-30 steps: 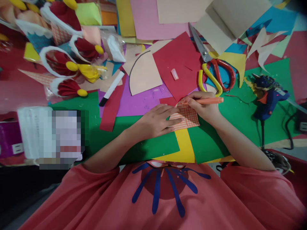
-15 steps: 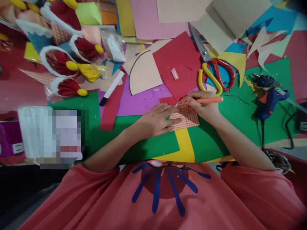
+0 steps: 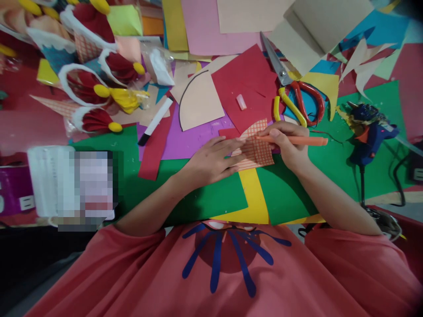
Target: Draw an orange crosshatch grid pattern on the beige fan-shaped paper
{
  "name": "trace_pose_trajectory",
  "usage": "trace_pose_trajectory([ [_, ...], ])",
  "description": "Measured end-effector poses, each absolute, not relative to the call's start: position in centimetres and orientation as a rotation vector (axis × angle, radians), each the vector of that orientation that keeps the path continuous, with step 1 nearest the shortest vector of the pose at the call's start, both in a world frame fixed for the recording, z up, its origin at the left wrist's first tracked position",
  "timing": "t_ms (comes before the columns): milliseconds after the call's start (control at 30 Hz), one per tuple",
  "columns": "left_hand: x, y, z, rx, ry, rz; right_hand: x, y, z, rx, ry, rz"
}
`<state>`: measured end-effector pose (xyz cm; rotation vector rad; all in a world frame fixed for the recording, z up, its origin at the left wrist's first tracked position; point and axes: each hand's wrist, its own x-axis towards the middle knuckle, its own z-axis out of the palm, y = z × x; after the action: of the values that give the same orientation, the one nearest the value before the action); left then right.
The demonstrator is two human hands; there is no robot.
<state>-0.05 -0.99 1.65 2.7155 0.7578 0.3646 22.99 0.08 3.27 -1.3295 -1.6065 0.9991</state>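
Note:
My left hand (image 3: 211,162) lies flat with fingers stretched out, pressing on the left edge of a small piece of paper with an orange grid drawn on it (image 3: 256,147). My right hand (image 3: 287,143) is closed around an orange pen (image 3: 297,141), which lies nearly level with its tip over the gridded paper. The paper rests on green (image 3: 198,198), yellow and purple sheets in front of me.
Scissors with yellow and red handles (image 3: 292,94) lie beyond my right hand. A blue glue gun (image 3: 366,130) stands at the right with its cord. A black-and-white marker (image 3: 154,122), a beige half-round cutout (image 3: 198,103), red paper (image 3: 247,92) and finished paper crafts (image 3: 95,83) crowd the far left.
My right hand has shifted right and slightly up with the pen, uncovering more of the gridded paper. My left hand has moved a little upward and stays on the paper.

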Motion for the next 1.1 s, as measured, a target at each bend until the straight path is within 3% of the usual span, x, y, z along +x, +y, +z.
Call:
trace_pose_trajectory([
  [1100,0.04,-0.75,1.71,2.696,0.819,0.412,22.57,0.76,2.59,-1.363,-1.658,1.082],
])
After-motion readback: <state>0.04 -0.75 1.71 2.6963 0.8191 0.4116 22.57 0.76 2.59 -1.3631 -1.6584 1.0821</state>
